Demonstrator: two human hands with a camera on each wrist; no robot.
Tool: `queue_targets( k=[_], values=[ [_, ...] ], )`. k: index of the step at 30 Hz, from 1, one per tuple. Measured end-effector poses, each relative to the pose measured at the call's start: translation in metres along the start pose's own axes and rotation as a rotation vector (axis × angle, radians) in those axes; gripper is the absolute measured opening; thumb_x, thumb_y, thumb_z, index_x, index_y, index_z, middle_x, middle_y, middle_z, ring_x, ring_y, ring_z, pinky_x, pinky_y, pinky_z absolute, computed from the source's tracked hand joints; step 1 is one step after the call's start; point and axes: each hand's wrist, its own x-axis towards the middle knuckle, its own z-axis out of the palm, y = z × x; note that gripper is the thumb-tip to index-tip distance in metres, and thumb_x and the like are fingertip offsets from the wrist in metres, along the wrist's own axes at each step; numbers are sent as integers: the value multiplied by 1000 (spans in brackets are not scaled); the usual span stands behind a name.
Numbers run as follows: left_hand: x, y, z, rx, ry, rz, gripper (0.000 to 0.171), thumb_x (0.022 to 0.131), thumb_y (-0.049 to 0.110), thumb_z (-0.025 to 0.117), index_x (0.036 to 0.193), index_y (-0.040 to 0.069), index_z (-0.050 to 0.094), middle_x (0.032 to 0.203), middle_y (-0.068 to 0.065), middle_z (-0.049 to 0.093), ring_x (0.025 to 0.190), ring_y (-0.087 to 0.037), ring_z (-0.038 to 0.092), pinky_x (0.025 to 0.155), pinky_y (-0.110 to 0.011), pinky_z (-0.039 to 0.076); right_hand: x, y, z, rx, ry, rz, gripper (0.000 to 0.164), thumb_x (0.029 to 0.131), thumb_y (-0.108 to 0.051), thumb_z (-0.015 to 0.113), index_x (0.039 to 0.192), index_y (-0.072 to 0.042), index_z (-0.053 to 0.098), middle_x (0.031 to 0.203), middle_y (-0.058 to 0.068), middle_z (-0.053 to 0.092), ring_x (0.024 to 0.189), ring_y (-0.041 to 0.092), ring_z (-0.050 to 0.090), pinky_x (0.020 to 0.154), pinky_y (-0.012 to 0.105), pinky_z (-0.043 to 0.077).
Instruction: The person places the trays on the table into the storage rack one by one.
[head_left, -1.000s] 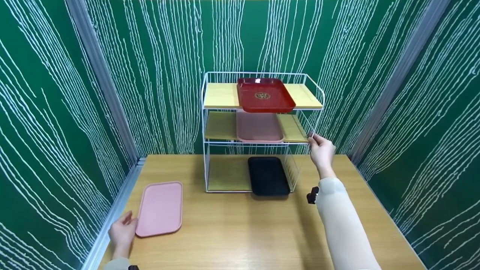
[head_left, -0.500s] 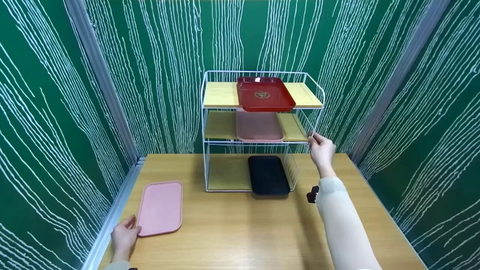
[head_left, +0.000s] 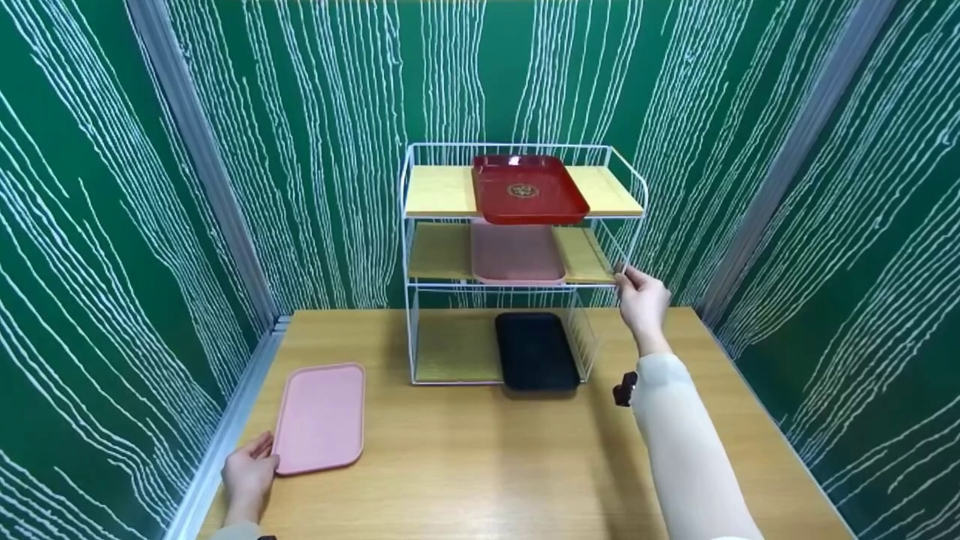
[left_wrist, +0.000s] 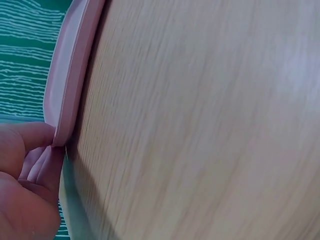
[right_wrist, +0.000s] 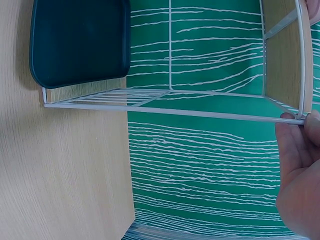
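A pink tray lies at the left of the table. My left hand pinches its near left corner; in the left wrist view the thumb is at the rim of the pink tray and the other fingers curl beneath it. At the right, my right hand grips the white wire frame of a three-tier shelf rack at middle-shelf height. The right wrist view shows fingers around the corner of that frame. A red tray sits on the top shelf, another pink tray on the middle one.
A black tray rests on the bottom shelf, its front edge jutting past the rack. Green walls with white wavy lines and grey metal posts enclose the wooden table at the back and sides.
My left hand has moved slightly right, from beside the pink tray to a pinch on its corner. The right hand keeps its hold on the rack.
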Motion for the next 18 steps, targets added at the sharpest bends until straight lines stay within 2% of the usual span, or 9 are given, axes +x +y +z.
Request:
queue_targets(
  k=[5,8,10,12,14,18],
  values=[
    [-2,3,0,-102,50,-63,55,93,-13,59,148,-10,54,147,-28,57,140,-43,55,100,-30,53,0,0,0,16,-9,2,33,111,-17,60,142,-8,70,123,12,76,98,19,65,73,19,50],
    [0,6,-2,-126,47,-74,55,95,-12,58,150,-8,53,150,-27,56,141,-42,54,98,-28,54,2,0,-1,32,-23,20,35,112,-18,59,144,-8,69,123,11,75,97,18,64,72,20,50],
    [1,7,-3,-150,37,-69,55,96,-12,58,151,-9,51,152,-29,54,142,-43,53,92,-19,55,2,0,-1,36,-25,20,35,112,-19,59,144,-8,68,124,11,75,98,20,65,72,20,50],
    [0,8,-4,-153,33,-65,56,96,-11,60,151,-10,50,152,-29,53,142,-43,53,82,-8,53,2,0,-1,41,-23,14,34,112,-18,59,143,-7,69,123,11,75,98,21,66,71,19,50],
    [-1,8,-5,-151,34,-52,56,95,-10,64,149,-12,50,150,-31,53,142,-45,52,72,0,46,2,1,0,41,-19,8,34,112,-18,59,142,-6,69,122,12,76,97,21,66,70,19,49],
    [-5,7,-7,-105,19,-44,58,91,-8,69,146,-14,53,147,-32,53,141,-47,51,68,2,41,1,0,0,49,-30,22,35,112,-19,59,143,-7,69,123,11,75,96,19,64,70,19,50]
  ],
)
